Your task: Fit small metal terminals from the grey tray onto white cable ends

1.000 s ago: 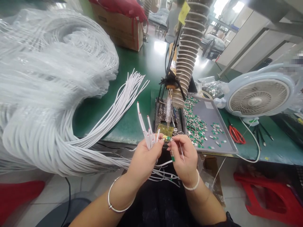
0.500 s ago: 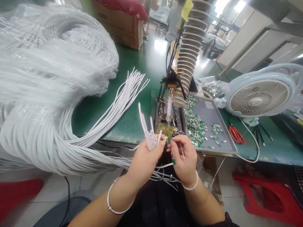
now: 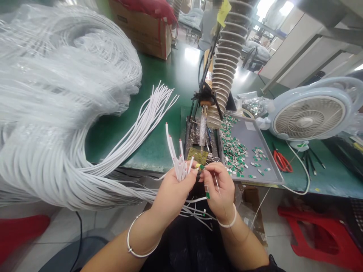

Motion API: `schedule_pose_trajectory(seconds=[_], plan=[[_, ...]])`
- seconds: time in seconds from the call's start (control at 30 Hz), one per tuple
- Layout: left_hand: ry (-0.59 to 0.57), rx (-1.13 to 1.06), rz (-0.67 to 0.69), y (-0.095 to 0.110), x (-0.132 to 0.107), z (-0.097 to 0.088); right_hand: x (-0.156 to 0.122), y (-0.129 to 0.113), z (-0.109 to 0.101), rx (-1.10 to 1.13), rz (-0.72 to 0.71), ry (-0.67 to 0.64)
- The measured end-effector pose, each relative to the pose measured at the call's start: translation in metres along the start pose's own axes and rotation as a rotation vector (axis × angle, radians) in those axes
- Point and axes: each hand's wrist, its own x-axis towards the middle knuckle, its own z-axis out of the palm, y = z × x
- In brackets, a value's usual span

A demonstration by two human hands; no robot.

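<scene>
My left hand (image 3: 175, 190) is closed around a bundle of white cables (image 3: 180, 166) whose reddish cut ends point up. At its fingertips, below the soldering iron (image 3: 203, 130), is a small green-and-metal connector (image 3: 201, 167). My right hand (image 3: 219, 189) is closed in a pinch just beside that connector, with a thin solder wire (image 3: 217, 179) running from its fingers over the hand. Another green connector (image 3: 207, 195) shows against the right palm, by a white cable end. The exact contact between the fingertips is too small to make out.
A grey tray (image 3: 270, 170) of loose green connectors lies right of the iron. A ribbed extraction hose (image 3: 228, 56) hangs above. Red-handled pliers (image 3: 282, 161) and a fan (image 3: 309, 117) stand further right. A large plastic-wrapped cable coil (image 3: 65, 75) fills the left side.
My right hand has shifted very slightly left, towards the connector at my left fingertips. My left hand and its cable bundle stay almost in place.
</scene>
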Motion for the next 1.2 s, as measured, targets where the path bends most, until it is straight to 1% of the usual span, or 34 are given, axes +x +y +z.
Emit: schedule_pose_trajectory(seconds=[0.1, 0.27, 0.37, 0.5, 0.73, 1.2], plan=[[0.017, 0.009, -0.008, 0.001, 0.001, 0.000, 0.003, -0.001, -0.001, -0.075, -0.068, 0.003], [0.029, -0.033, -0.054, 0.003, 0.003, 0.002, 0.002, -0.001, -0.002, -0.245, -0.305, 0.068], [0.028, -0.057, -0.067, 0.005, 0.003, 0.004, -0.002, 0.003, -0.002, -0.249, -0.374, 0.113], [0.032, -0.079, -0.061, 0.008, 0.005, 0.007, -0.005, 0.009, 0.000, -0.177, -0.384, 0.166], [0.017, -0.104, -0.043, 0.011, 0.008, 0.011, 0.002, 0.005, -0.003, -0.269, -0.412, 0.127], [0.007, -0.120, -0.014, 0.015, 0.010, 0.013, 0.010, 0.001, -0.001, -0.282, -0.436, 0.119]])
